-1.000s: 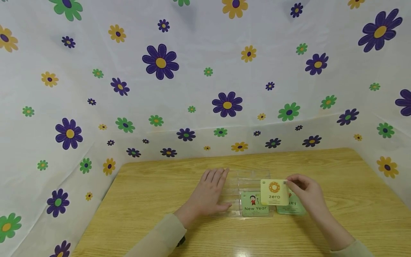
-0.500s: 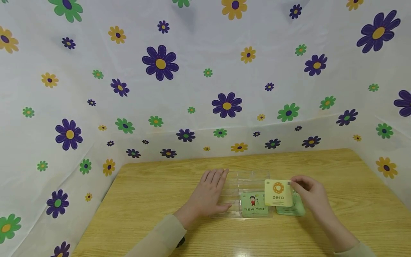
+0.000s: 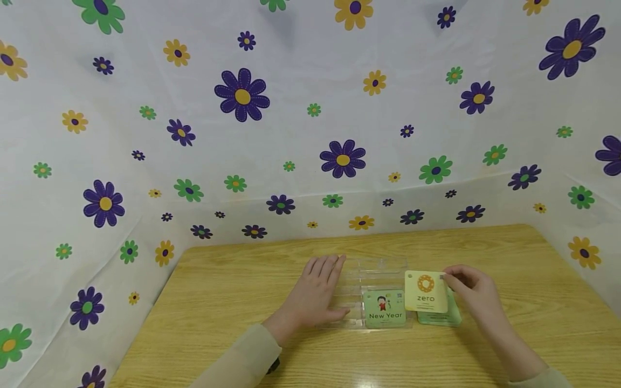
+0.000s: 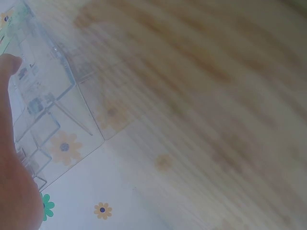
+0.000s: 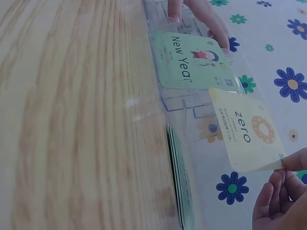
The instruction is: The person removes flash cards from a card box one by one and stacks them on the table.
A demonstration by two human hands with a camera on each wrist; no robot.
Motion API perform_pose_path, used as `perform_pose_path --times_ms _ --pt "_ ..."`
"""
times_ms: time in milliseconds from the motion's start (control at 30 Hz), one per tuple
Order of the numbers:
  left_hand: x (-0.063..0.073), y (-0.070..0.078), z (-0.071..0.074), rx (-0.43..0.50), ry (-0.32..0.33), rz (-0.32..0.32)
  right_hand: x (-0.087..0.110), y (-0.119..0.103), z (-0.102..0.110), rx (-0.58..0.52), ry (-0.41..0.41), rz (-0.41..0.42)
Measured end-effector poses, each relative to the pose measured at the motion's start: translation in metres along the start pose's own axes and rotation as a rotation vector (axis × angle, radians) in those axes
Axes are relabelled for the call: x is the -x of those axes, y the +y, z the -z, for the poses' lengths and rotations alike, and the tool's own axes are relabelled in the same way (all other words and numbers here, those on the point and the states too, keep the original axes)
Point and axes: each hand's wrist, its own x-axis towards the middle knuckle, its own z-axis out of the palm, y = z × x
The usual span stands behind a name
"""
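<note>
My right hand (image 3: 473,291) pinches the upper right corner of a yellow flash card (image 3: 426,292) that reads "zero" under a ring picture. The card is raised, overlapping a stack of green flash cards (image 3: 440,318) on the table in the head view. My left hand (image 3: 315,291) rests on the left part of a clear tiered card rack (image 3: 383,264), fingers straight and thumb out to the side. A green "New Year" card (image 3: 385,309) stands in the rack's front right slot. In the right wrist view the stack (image 5: 181,177) shows edge-on beside the rack.
The rack stands on a wood-grain table (image 3: 233,285). A white flower-print cloth (image 3: 291,70) hangs behind the table and along both sides. A small dark object (image 3: 274,365) shows at the left sleeve.
My right hand has drawn the "zero" card a little to the right, away from the "New Year" card and further over the green stack. The left hand stays where it was.
</note>
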Motion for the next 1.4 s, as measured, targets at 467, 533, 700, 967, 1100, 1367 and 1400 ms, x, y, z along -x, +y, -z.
perform_pose_path --times_ms 467,533,700,967,1100,1367,1400 --pt "0.0 0.0 -0.001 -0.003 -0.005 0.0 -0.001 0.008 0.007 0.006 0.001 -0.063" --pt "-0.001 0.0 -0.001 -0.007 0.0 -0.002 -0.002 0.009 0.008 0.007 0.003 -0.08" --pt "-0.001 0.0 -0.001 -0.01 0.004 -0.003 -0.004 0.012 0.01 0.009 0.007 -0.097" --pt "-0.002 0.0 0.001 0.009 -0.023 0.012 -0.005 0.015 0.011 0.005 -0.003 -0.12" --pt "-0.002 0.0 0.001 0.01 -0.017 0.01 -0.005 0.017 0.012 0.018 -0.007 -0.114" --pt "-0.001 0.001 0.001 0.002 -0.032 0.012 -0.008 0.021 0.014 0.081 -0.024 -0.111" --pt "-0.001 0.001 0.001 0.001 -0.033 0.012 -0.008 0.022 0.014 0.089 -0.03 -0.116"
